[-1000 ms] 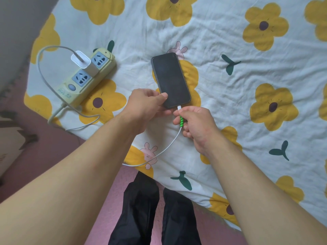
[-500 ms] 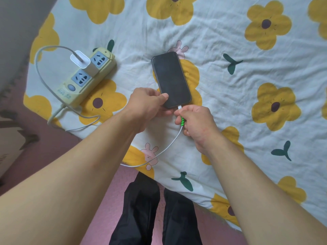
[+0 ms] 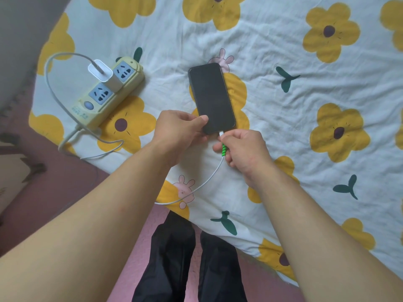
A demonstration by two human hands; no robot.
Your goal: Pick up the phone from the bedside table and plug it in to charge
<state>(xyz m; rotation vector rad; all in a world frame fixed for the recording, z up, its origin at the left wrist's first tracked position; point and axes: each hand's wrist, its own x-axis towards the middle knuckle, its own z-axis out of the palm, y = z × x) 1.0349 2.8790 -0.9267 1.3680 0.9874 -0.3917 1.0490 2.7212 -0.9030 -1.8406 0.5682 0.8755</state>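
Bed [image 3: 272, 118] fills most of the view. White creased sheet, printed with yellow flowers, green sprigs and pink rabbits. Its near edge runs on a slant from the left down to the lower right, with pink floor [image 3: 65, 192] below it. Your legs [image 3: 174, 258], in black trousers, stand on that floor just off the near edge. Both your forearms reach in from the bottom, bare.

Strip [image 3: 99, 95]: pale yellow with blue socket faces, lying aslant near the bed's left corner, one end close to the near edge.

Phone [image 3: 211, 97]: black, screen up and dark, lying lengthwise away from you. It sits by the middle of the near edge, over a yellow flower and well apart from the strip. Cannot tell whether it rests on the sheet or is lifted clear.

Your left hand [image 3: 178, 129] grips the phone's near left corner, thumb flat on the glass, fingers tucked beneath. Your right hand [image 3: 244, 149], just beside it, pinches the cable end between thumb and forefinger, other fingers curled round the cable.

Adapter [image 3: 104, 76]: white block, seated in the strip's middle socket.

Cable [image 3: 202, 184]: white. It loops out from the adapter toward the left edge, is hidden for a stretch behind your left forearm, then curves over the sheet up into your right hand. A green spiral sleeve [image 3: 224, 149] wraps it inside your grip. The white plug [image 3: 221, 134] meets the phone's bottom edge; how deep it sits cannot be told.
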